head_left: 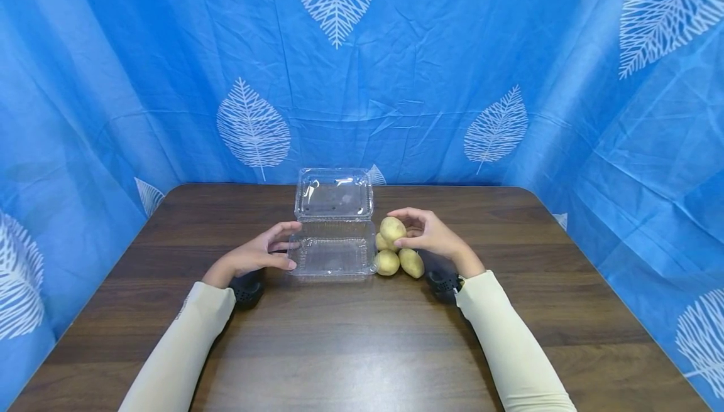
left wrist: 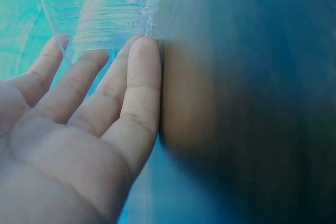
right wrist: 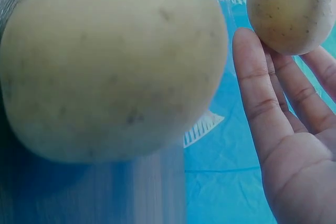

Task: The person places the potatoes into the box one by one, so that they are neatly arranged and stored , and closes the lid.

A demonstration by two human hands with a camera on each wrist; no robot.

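Note:
A clear plastic clamshell box (head_left: pixel 332 258) lies on the table with its lid (head_left: pixel 334 195) raised behind it. My left hand (head_left: pixel 263 252) is at the box's left side, thumb near the front corner and fingers spread along the rim. In the left wrist view the nearly straight fingers (left wrist: pixel 144 72) reach the ribbed plastic wall. Between thumb and fingertips, my right hand (head_left: pixel 432 234) holds a potato (head_left: pixel 393 228) just right of the box. Beneath it sit other potatoes: one in front (head_left: pixel 387 263), one to the right (head_left: pixel 411 263), and one partly hidden behind.
The brown wooden table (head_left: pixel 351 349) carries the box and potatoes. A blue curtain (head_left: pixel 418 73) with white leaf prints hangs behind the table and along both sides. Black wrist devices, such as the one on the left (head_left: pixel 247 291), sit under both wrists.

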